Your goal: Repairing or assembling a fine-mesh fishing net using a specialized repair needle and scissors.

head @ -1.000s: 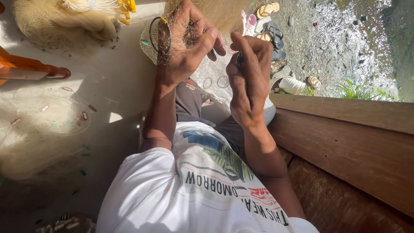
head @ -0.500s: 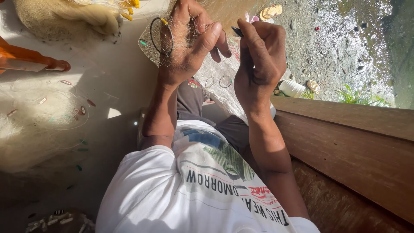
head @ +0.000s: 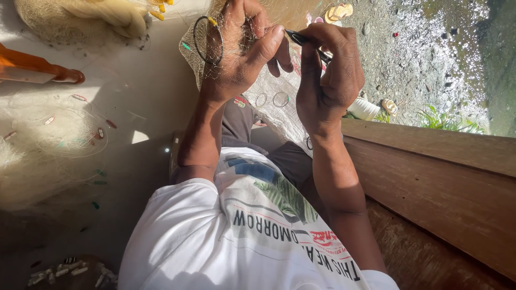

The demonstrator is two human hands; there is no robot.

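My left hand (head: pixel 242 53) is raised and closed on a bunch of fine pale fishing net (head: pixel 279 91), fingers pinching the mesh. A thin dark ring (head: pixel 208 40) on the net sits by its thumb side. My right hand (head: pixel 328 75) is next to it, gripping a slim dark netting tool (head: pixel 301 37). The tool's tip points at my left fingertips and touches the mesh there. More small rings (head: pixel 271 100) hang in the net below my hands. My white printed shirt (head: pixel 226 241) fills the bottom of the view.
Heaps of pale net (head: pixel 48 139) with small floats lie on the floor at left. An orange object (head: pixel 37 67) and yellow floats (head: pixel 156 8) are at the upper left. A wooden plank wall (head: pixel 430 177) runs along the right; gravel, sandals (head: pixel 338 11) and plants (head: pixel 446 121) lie beyond.
My right hand has risen and moved left, bringing the tool's tip up to my left fingers. My left hand keeps hold of the net and has shifted little.
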